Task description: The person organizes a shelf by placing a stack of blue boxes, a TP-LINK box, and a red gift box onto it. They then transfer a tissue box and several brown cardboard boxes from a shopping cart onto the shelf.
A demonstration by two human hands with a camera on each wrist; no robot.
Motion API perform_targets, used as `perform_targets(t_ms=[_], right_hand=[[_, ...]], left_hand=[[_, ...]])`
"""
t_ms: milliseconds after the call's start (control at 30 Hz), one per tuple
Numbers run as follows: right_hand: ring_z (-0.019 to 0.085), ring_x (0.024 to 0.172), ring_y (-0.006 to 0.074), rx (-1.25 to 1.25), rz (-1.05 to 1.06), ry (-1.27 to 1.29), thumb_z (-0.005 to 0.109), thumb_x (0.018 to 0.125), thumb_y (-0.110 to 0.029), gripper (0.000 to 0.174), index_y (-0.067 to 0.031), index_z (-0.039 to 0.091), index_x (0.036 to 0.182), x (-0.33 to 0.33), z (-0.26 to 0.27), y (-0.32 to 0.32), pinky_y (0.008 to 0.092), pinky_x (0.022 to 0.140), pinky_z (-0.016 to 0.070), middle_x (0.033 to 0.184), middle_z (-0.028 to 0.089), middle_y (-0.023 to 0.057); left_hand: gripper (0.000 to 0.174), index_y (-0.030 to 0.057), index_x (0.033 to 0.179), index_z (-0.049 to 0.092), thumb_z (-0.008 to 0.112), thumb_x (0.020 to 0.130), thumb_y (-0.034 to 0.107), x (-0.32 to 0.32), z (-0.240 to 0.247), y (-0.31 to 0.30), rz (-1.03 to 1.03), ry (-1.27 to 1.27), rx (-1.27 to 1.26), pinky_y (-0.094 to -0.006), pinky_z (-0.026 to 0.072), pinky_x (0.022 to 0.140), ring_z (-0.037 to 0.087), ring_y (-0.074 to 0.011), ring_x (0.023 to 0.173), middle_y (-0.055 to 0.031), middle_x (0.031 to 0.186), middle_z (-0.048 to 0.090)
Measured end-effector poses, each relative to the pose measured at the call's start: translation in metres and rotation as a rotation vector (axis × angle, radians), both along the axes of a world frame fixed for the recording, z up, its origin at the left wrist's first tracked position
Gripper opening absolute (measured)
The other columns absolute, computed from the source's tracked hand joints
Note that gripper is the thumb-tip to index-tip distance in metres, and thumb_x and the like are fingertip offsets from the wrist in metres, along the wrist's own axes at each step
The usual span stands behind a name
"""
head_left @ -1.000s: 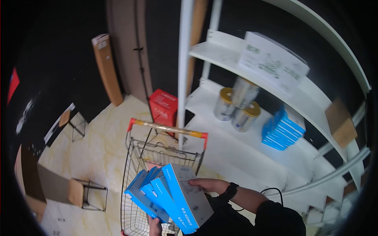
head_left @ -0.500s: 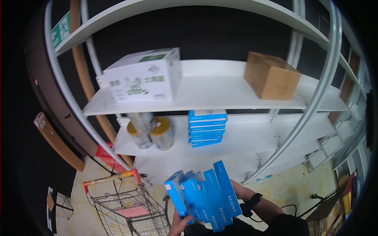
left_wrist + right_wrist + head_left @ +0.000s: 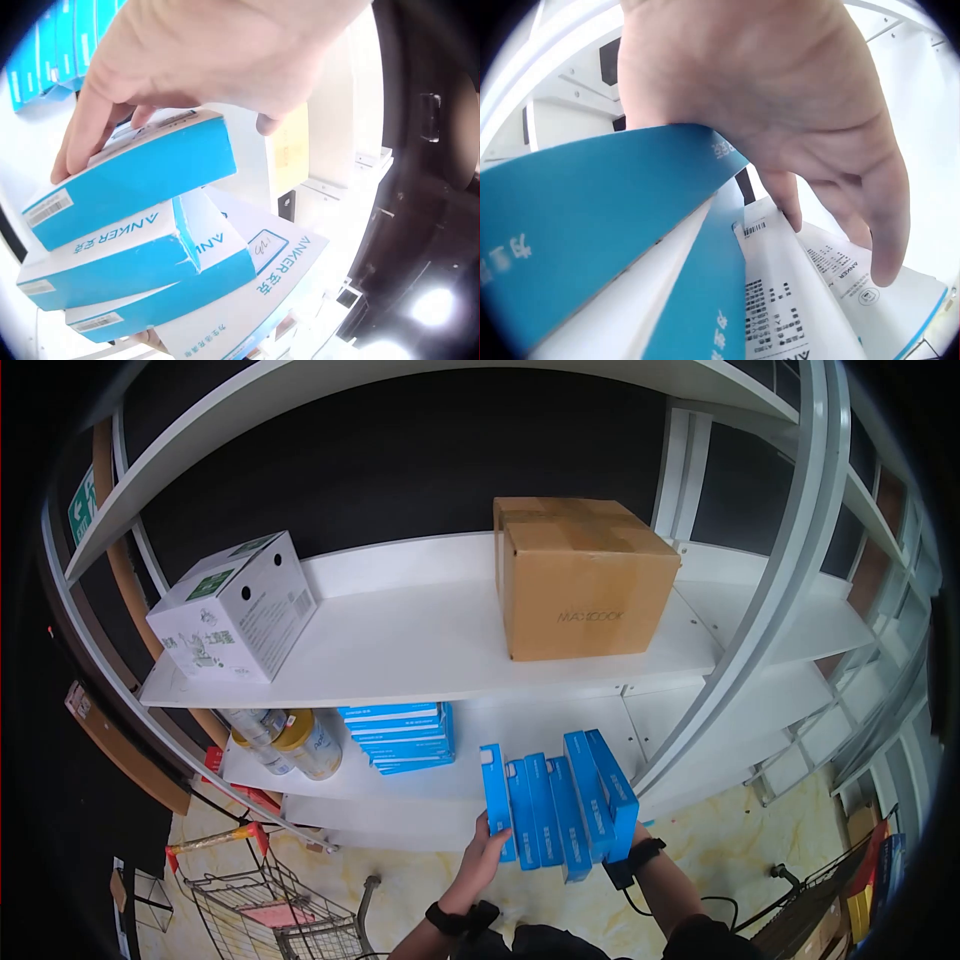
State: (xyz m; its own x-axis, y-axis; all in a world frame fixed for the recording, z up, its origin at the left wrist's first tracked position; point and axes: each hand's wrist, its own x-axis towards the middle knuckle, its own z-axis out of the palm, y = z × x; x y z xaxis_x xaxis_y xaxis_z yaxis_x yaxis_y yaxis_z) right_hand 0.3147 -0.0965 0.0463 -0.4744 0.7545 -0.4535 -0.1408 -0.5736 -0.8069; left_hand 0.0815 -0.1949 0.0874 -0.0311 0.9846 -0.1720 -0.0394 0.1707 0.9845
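Observation:
Several blue-and-white ANKER boxes [image 3: 545, 810] stand side by side in a loose row, held between both hands in front of the shelf. My left hand [image 3: 484, 860] grips the left end of the row, thumb on the near face. In the left wrist view its fingers reach over the end box [image 3: 142, 176]. At the other end is my right hand [image 3: 780, 90], mostly hidden behind the boxes in the head view; the right wrist view shows its fingers bent around them. Another stack of blue boxes [image 3: 405, 738] sits on the lower shelf [image 3: 520, 725], left of the held row.
Gold-lidded cans [image 3: 310, 745] stand beside that stack. A white printed carton [image 3: 235, 615] and a brown carton [image 3: 585, 585] occupy the shelf above. A shelf upright [image 3: 745, 630] rises at right. A shopping cart [image 3: 270, 900] stands at lower left, another cart [image 3: 820, 900] at lower right.
The view has swung right, from the cart to the shelf, and moved closer to it. The held boxes have come round with both hands and now stand more upright in a row.

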Motion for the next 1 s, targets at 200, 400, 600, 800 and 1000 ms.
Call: perform_targets(t_ms=[200, 400, 600, 800, 1000], right_hand=[[0.054, 0.099, 0.017, 0.089, 0.023, -0.282, 0.037, 0.089, -0.048, 0.051, -0.0075, 0.05, 0.116, 0.019, -0.044, 0.086, 0.0303, 0.076, 0.0486, 0.111, 0.056, 0.0119], [0.054, 0.099, 0.0162, 0.145, -0.025, -0.594, 0.038, 0.09, -0.047, 0.048, -0.0071, 0.053, 0.113, 0.016, -0.086, 0.164, 0.0298, 0.075, 0.0486, 0.109, 0.056, 0.0135], [0.053, 0.102, 0.0232, 1.038, -0.286, -0.982, 0.055, 0.082, -0.038, 0.045, -0.0006, 0.055, 0.106, 0.042, -0.094, 0.19, 0.0351, 0.084, 0.0432, 0.106, 0.057, 0.0174], [0.047, 0.109, 0.0234, 0.432, -0.164, -0.39, 0.047, 0.087, -0.037, 0.05, 0.0006, 0.046, 0.119, 0.046, -0.038, 0.133, 0.0353, 0.092, 0.037, 0.118, 0.051, 0.0134], [0.039, 0.117, 0.0222, 0.242, -0.218, -0.06, 0.035, 0.091, -0.041, 0.057, 0.0023, 0.034, 0.129, 0.025, -0.056, 0.106, 0.0336, 0.099, 0.0295, 0.128, 0.041, 0.013]], left_hand=[[0.072, 0.0067, 0.132, 0.027, 0.059, 0.077, 0.041, 0.016, 0.009, 0.081, 0.029, 0.241, 0.124, -0.0326, 0.042, 0.085, 0.056, -0.0275, 0.101, -0.0156, 0.113, 0.055], [0.064, 0.0056, 0.126, 0.038, 0.064, 0.075, 0.035, 0.003, -0.049, 0.155, 0.113, 0.43, 0.029, -0.0313, 0.0452, 0.08, 0.059, -0.0214, 0.092, -0.0117, 0.104, 0.06], [0.07, -0.0001, 0.117, 0.039, 0.078, 0.062, 0.017, -0.011, -0.121, 0.184, 0.116, 0.358, 0.187, -0.0361, 0.0452, 0.082, 0.057, -0.0217, 0.094, -0.0126, 0.102, 0.058], [0.12, 0.0041, 0.126, 0.011, 0.089, 0.039, 0.032, 0.015, -0.104, 0.158, -0.085, 0.405, 0.561, -0.0391, 0.0292, 0.097, 0.035, -0.0269, 0.114, -0.0132, 0.121, 0.029], [0.136, 0.0038, 0.128, -0.001, 0.088, 0.033, 0.045, 0.045, -0.121, 0.157, 0.16, 0.559, 0.527, -0.0418, 0.0237, 0.098, 0.025, -0.0302, 0.115, -0.0159, 0.119, 0.02]])
